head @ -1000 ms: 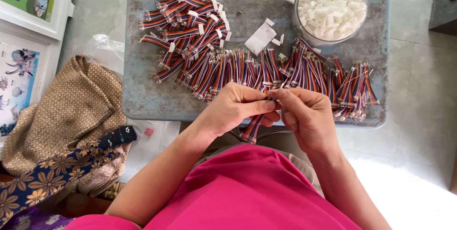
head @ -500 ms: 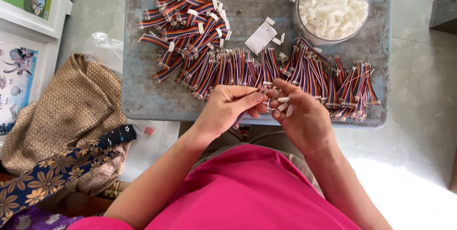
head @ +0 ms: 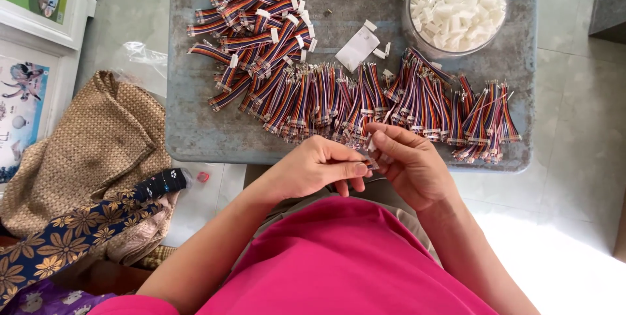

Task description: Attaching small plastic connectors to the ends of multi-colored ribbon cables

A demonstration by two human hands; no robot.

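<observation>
Fingers (head: 349,167) of the left hand (head: 313,171) pinch a ribbon cable piece (head: 369,162) just off the tabletop's (head: 195,139) near edge; the right hand (head: 411,165) grips its white connector end. Best keep both close, wires aligned straight.

Matt grey tabletop (head: 195,139), woven bag (head: 98,152)

cables (head: 313,93) rainbow-striped | connectors (head: 456,5) white | table (head: 189,132) grey
</observation>
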